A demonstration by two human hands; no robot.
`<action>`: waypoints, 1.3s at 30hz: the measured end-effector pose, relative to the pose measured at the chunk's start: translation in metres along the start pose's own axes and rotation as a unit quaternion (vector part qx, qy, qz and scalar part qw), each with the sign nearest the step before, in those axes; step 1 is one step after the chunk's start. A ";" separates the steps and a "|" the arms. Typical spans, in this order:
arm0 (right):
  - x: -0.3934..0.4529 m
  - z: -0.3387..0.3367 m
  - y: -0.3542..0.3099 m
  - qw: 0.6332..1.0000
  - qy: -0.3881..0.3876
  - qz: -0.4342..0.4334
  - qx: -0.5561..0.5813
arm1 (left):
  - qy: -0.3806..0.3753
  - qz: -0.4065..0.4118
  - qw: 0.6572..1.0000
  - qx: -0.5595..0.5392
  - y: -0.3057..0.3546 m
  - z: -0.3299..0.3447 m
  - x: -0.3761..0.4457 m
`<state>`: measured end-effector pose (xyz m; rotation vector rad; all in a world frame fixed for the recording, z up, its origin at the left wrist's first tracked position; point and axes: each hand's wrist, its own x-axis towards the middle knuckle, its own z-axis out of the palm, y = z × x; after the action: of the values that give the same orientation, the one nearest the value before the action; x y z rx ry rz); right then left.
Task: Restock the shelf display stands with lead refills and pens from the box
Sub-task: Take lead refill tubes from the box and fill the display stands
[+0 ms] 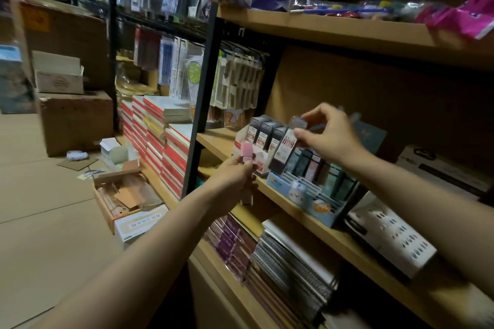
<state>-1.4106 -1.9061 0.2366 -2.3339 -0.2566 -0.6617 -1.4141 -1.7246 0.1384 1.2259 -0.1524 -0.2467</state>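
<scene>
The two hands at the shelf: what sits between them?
In the head view, between the left hand and right hand stands the white display stand holding dark lead refill cases.

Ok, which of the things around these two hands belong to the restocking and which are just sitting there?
Part of the job:
- dark lead refill case, pinched by the right hand
- pink capped case, held by the left hand
- red-and-white cardboard display stand
- light blue slotted display stand

Just lying about:
- red-edged notebook stacks
- open cardboard box on the floor
- spiral-bound notebooks
</scene>
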 end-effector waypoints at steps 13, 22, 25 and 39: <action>0.055 0.050 0.011 0.985 0.045 -0.061 -0.156 | 0.052 0.014 0.998 -0.015 -0.009 -0.024 0.017; 0.052 0.064 0.028 0.969 -0.004 -0.032 -0.246 | 0.059 0.024 0.998 0.019 -0.015 -0.017 0.015; 0.052 0.065 0.033 0.953 0.007 -0.046 -0.299 | 0.059 0.024 0.998 0.022 -0.017 -0.014 0.015; -0.046 0.019 0.034 0.997 -0.068 0.026 -0.033 | -0.053 0.068 0.996 0.025 -0.036 0.036 0.005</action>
<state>-1.4305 -1.9185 0.1806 -2.4438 -0.2371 -0.4929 -1.4215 -1.7702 0.1161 1.2467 -0.3358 -0.1901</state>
